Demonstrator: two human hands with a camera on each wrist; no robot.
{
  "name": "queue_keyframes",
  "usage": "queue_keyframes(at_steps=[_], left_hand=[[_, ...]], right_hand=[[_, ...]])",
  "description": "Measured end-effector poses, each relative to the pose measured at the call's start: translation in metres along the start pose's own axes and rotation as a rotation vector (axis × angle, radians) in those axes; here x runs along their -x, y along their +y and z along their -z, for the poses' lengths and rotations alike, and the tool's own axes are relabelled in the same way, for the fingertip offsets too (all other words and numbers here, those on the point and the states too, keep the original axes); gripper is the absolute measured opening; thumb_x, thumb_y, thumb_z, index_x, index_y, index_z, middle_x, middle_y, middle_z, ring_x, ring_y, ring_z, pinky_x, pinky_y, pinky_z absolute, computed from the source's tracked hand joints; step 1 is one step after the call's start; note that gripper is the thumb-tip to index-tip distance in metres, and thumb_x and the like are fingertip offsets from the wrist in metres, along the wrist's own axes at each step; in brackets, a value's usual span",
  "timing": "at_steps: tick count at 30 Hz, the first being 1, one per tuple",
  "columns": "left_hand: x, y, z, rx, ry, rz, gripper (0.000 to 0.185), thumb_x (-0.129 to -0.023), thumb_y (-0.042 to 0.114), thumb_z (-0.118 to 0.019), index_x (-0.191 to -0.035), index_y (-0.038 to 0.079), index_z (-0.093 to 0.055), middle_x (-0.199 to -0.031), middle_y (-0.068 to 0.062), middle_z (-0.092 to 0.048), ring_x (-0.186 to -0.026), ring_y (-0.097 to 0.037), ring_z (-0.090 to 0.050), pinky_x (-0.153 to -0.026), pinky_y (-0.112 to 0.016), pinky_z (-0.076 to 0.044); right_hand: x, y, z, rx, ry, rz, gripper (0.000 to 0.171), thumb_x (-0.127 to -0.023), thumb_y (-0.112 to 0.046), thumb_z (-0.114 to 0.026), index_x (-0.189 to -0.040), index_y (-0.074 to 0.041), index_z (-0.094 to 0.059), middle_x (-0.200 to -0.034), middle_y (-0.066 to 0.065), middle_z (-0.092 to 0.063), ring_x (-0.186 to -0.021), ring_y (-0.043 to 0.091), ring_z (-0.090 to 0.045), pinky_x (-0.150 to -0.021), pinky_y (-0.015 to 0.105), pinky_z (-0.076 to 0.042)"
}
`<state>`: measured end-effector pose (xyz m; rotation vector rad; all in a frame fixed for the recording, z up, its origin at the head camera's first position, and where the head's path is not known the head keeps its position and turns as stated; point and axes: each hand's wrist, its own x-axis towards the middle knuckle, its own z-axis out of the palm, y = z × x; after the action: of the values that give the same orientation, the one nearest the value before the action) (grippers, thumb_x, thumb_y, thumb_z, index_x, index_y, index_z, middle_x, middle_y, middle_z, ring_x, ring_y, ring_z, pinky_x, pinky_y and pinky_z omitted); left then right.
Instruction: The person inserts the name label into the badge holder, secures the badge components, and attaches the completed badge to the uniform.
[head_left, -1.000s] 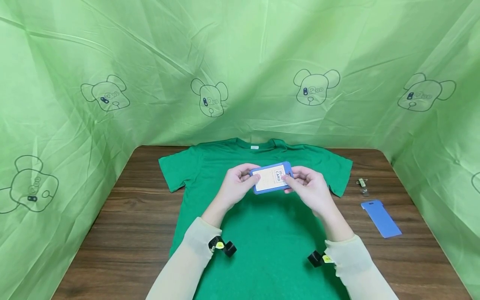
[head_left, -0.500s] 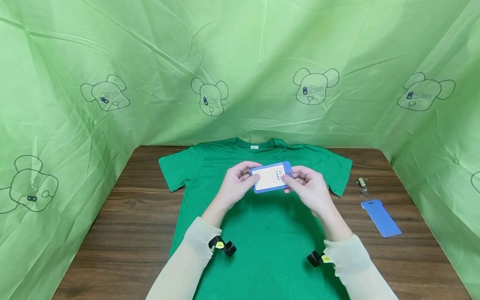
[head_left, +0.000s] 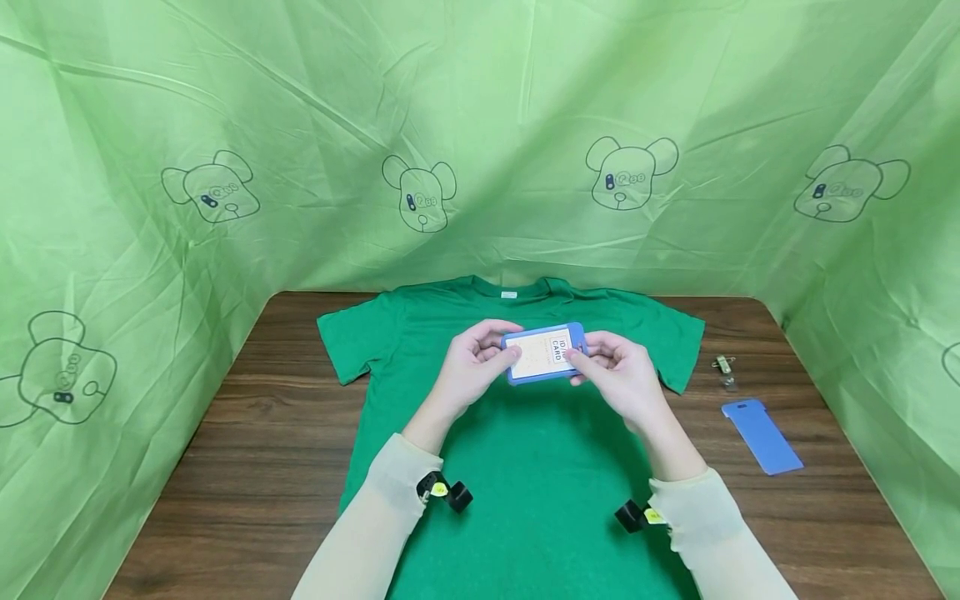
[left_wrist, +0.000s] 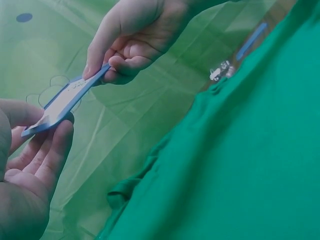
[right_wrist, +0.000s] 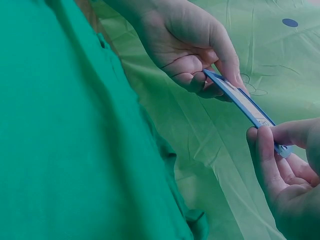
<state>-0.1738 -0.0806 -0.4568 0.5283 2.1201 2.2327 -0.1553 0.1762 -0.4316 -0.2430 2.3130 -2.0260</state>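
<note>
A flat rectangular blue plastic badge holder with a pale card reading "ID CARD" inside it is held in the air above the chest of a green cotton T-shirt, clear of the fabric. Its long axis runs left to right, tilted slightly so the right end sits higher, and its printed face points up toward the head camera; the wrist views show it edge-on as a thin slab. The left hand pinches the holder's left end, thumb on the face and curled fingers beneath, and the right hand pinches the right end in the same way. The T-shirt lies spread flat, collar away from the person, on a dark brown wood-grain table. To the right of the shirt on the bare wood lie a flat blue plastic cover piece with a slot at its far end and, just beyond it, a small metal clip. Crinkled light-green fabric sheeting printed with outlined bear heads walls in the table behind and at both sides.
</note>
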Motion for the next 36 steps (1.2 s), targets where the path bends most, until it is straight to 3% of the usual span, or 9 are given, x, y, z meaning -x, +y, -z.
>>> queue_keyframes(at_steps=[4,10,16,26,34,36], left_hand=[[-0.0002,0.0001,0.0002,-0.013,-0.001,-0.008,0.027,-0.103,0.004,-0.074,-0.131,0.003,-0.074,-0.099,-0.013,-0.075,-0.073,-0.018,-0.066,-0.062,-0.025,-0.052],[-0.0002,0.0004,0.0006,-0.010,-0.004,-0.013,0.026,-0.104,0.005,-0.072,-0.131,0.003,-0.074,-0.099,-0.013,-0.075,-0.075,-0.018,-0.069,-0.064,-0.025,-0.055],[-0.0001,0.0009,0.0006,-0.008,0.008,-0.013,0.028,-0.104,0.004,-0.072,-0.132,0.000,-0.073,-0.100,-0.016,-0.076,-0.074,-0.018,-0.070,-0.064,-0.023,-0.056],[-0.0006,-0.0002,0.0006,-0.023,0.015,-0.003,0.029,-0.105,0.004,-0.072,-0.133,-0.004,-0.071,-0.099,-0.015,-0.076,-0.072,-0.018,-0.068,-0.058,-0.023,-0.050],[-0.0003,0.0013,0.0000,-0.010,0.022,0.009,0.026,-0.104,0.004,-0.072,-0.130,0.001,-0.074,-0.100,-0.017,-0.077,-0.074,-0.017,-0.070,-0.060,-0.023,-0.053],[-0.0003,0.0012,0.0002,-0.010,0.023,0.011,0.026,-0.104,0.005,-0.072,-0.130,0.002,-0.075,-0.100,-0.016,-0.077,-0.074,-0.017,-0.070,-0.060,-0.023,-0.052]], right_hand=[[0.0001,-0.0010,0.0004,0.001,-0.002,-0.009,0.029,-0.104,-0.011,-0.077,-0.126,0.009,-0.071,-0.108,0.022,-0.077,-0.083,0.028,-0.079,-0.079,0.043,-0.067],[-0.0003,-0.0009,0.0009,-0.002,-0.008,-0.015,0.029,-0.105,-0.011,-0.077,-0.125,0.009,-0.071,-0.107,0.020,-0.077,-0.081,0.023,-0.079,-0.077,0.040,-0.068],[-0.0004,-0.0003,0.0018,0.000,-0.013,-0.020,0.029,-0.104,-0.011,-0.077,-0.125,0.008,-0.071,-0.107,0.018,-0.078,-0.086,0.035,-0.079,-0.077,0.041,-0.068],[-0.0016,0.0010,0.0038,0.005,-0.032,-0.018,0.028,-0.104,-0.010,-0.077,-0.123,0.009,-0.071,-0.104,0.019,-0.077,-0.076,0.021,-0.077,-0.072,0.033,-0.067],[-0.0017,-0.0007,0.0073,0.030,-0.047,-0.019,0.028,-0.103,-0.011,-0.079,-0.123,0.008,-0.072,-0.105,0.020,-0.078,-0.082,0.036,-0.078,-0.071,0.033,-0.066],[-0.0018,-0.0004,0.0090,0.034,-0.051,-0.015,0.028,-0.103,-0.011,-0.079,-0.123,0.008,-0.072,-0.104,0.021,-0.077,-0.081,0.032,-0.078,-0.071,0.034,-0.066]])
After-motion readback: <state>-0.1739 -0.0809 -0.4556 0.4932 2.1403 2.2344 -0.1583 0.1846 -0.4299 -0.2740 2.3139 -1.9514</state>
